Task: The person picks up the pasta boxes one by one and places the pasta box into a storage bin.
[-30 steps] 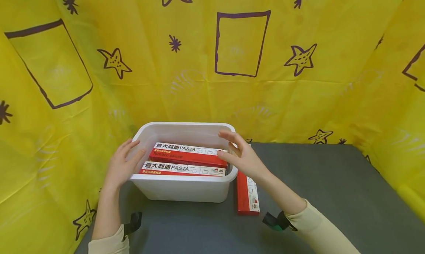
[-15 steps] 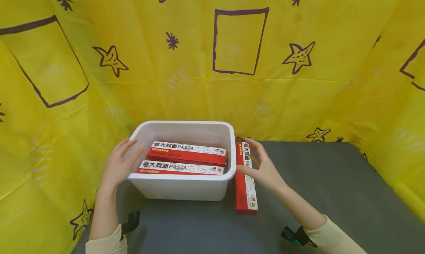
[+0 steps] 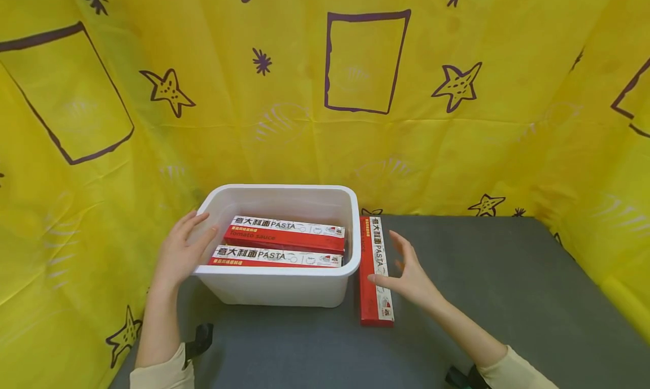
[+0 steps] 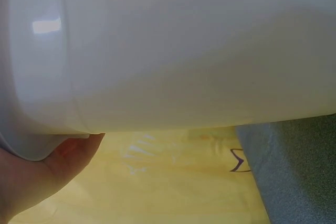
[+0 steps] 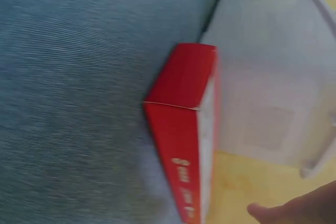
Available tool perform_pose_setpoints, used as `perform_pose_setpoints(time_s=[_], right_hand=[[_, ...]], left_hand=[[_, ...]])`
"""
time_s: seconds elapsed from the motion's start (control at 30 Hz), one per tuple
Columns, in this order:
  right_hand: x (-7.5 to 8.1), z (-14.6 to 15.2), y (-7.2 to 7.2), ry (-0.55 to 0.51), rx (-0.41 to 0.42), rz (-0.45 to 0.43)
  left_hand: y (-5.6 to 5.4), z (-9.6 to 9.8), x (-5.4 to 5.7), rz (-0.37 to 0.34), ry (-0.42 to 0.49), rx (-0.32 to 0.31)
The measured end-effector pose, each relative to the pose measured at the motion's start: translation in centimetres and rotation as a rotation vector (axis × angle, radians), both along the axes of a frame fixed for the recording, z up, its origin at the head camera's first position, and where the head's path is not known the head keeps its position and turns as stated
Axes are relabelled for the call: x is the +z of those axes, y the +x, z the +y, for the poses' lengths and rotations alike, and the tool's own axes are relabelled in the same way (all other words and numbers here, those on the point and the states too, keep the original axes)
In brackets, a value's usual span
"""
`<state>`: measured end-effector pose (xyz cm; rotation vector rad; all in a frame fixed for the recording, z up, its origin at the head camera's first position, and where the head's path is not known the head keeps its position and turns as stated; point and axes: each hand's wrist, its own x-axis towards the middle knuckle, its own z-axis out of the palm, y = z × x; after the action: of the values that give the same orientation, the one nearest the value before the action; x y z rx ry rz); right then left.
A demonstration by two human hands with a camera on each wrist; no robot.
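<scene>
A white plastic bin [image 3: 274, 290] holds red-and-white pasta boxes, with one pasta box [image 3: 289, 239] lying behind another [image 3: 276, 256]. My left hand [image 3: 178, 253] grips the bin's left rim, its thumb over the inside; in the left wrist view a digit is tucked under the lip. Along the bin's right side a third pasta box [image 3: 369, 298] lies lengthwise on the table. Over that box hovers my right hand [image 3: 411, 279], thumb and fingers spread with nothing between them. The right wrist view shows the same box [image 5: 181, 77] end-on beside the bin's wall.
A dark grey table [image 3: 482, 270] extends to the right of the boxes. A yellow cloth [image 3: 299, 146] with dark star and rectangle drawings hangs behind and along both sides, close to the bin's back and left.
My right hand has moved from above the bin's right rim rightward and nearer to me, over the box on the table. My left hand stays at the rim.
</scene>
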<state>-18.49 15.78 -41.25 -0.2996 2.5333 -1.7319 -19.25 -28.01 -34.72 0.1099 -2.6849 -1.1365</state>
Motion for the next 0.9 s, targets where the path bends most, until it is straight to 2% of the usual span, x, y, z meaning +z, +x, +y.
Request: perform_pose_setpoints(time_s=[0.17, 0.37, 0.53, 0.9], right_hand=[[-1.4, 0.1, 0.3, 0.027, -0.019, -0.080], [-2.6, -0.1, 0.7, 0.089, -0.046, -0.120], [-3.5, -0.4, 1.0, 0.161, -0.059, -0.136], [-5.7, -1.2, 1.1, 0.204, -0.068, -0.147]], left_hand=[[0.0, 0.0, 0.0, -0.007, -0.002, 0.001], [-0.1, -0.1, -0.1, -0.014, -0.009, 0.002], [-0.2, -0.1, -0.1, -0.023, -0.010, 0.007], [-0.1, -0.1, -0.1, -0.019, -0.003, 0.007]])
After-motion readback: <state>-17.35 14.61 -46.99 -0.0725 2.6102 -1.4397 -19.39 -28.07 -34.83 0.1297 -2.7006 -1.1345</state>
